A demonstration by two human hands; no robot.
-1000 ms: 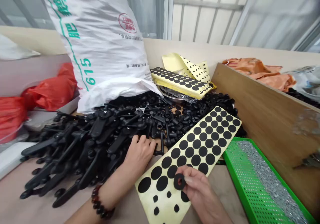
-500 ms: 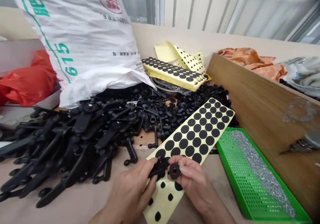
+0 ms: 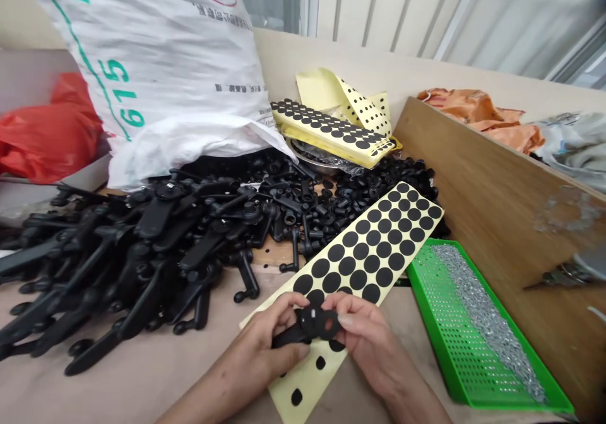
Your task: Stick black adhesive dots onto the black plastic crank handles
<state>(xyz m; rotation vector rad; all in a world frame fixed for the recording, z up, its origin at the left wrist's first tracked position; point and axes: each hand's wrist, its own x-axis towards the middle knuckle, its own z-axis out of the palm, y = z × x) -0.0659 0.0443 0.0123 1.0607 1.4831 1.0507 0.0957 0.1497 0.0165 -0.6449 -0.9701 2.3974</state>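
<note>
My left hand [image 3: 258,358] is closed around a black plastic crank handle [image 3: 290,335], its round end turned up toward the right. Between the thumb and fingers of my right hand [image 3: 374,351] is a black ring-shaped adhesive pad [image 3: 328,325] with a hole in its middle. The pad overlaps the edge of the handle's round end; I cannot tell whether it is stuck down. Beneath both hands lies a pale yellow sticker sheet [image 3: 307,383] bearing rows of black round pads, with pads gone from its near end. A heap of black crank handles [image 3: 156,222] spreads to the left.
At the right, a green perforated tray [image 3: 457,348] holds small metal pieces beside a wooden board [image 3: 497,197]. Small black round parts [image 3: 326,212] are heaped behind the sheet. Further back are stacked sticker sheets [image 3: 331,130], a white sack [image 3: 180,83] and a red bag [image 3: 52,134].
My left hand has turned the crank handle so its round end faces up. The ring pad has come over that end. The camera view has shifted slightly.
</note>
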